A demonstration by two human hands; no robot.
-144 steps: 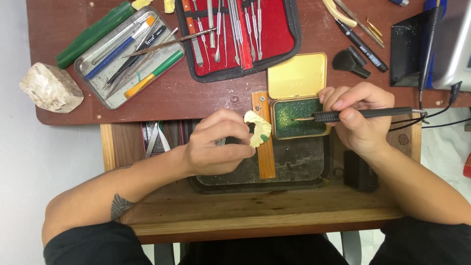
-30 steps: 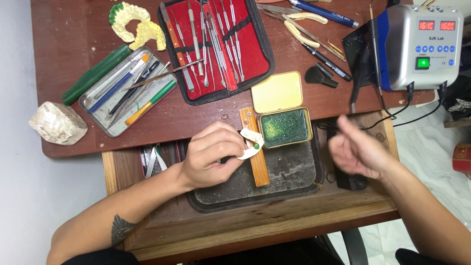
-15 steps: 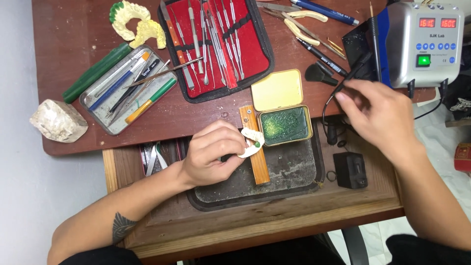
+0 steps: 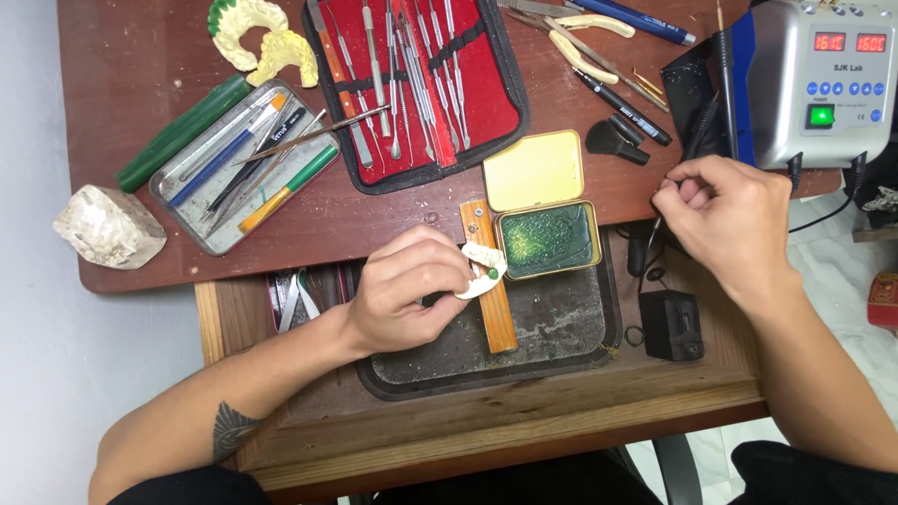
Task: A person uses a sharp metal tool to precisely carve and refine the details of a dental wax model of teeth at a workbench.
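Two hands: left hand (image 4: 407, 290) fingers clamped on pale dental cast (image 4: 482, 271); right hand (image 4: 725, 220) fingers pinched on thin cable (image 4: 659, 229) near grey control unit (image 4: 818, 79).

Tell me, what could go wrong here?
1. The left hand pinches a small pale cast over the dark tray; it might slip and chip.
2. The right hand reaches among cords beside the heater box; a snag could tug it.
3. The open wax tin sits near both hands and could be knocked.
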